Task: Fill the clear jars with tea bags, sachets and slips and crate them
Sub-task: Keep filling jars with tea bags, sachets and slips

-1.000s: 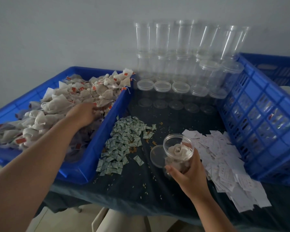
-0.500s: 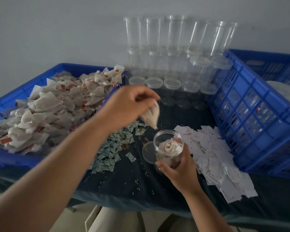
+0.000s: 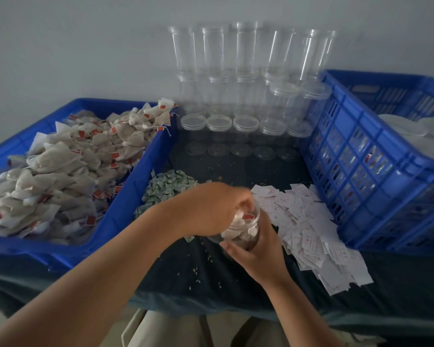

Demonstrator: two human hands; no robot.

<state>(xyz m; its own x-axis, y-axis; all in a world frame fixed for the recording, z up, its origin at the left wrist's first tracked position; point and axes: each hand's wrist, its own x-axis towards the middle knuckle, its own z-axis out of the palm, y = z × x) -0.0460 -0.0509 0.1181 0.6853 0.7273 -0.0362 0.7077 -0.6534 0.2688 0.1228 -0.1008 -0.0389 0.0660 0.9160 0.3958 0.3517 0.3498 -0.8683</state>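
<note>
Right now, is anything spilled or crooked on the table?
Yes. Small crumbs lie scattered on the dark cloth near the jar that the right hand holds. At the back, the rightmost stacked jars lean sideways instead of standing straight.

Colours: the left tray (image 3: pixel 140 176) is solid blue, and its tea bags (image 3: pixel 60 171) are off-white with orange-red tags. The central sachets (image 3: pixel 168 184) are pale green and white. At right, the slips (image 3: pixel 306 221) are white with faint red print and the crate (image 3: pixel 348 136) is a blue lattice. The far jars (image 3: pixel 246 51) are clear, and the surface (image 3: pixel 198 279) is dark blue-green.
</note>
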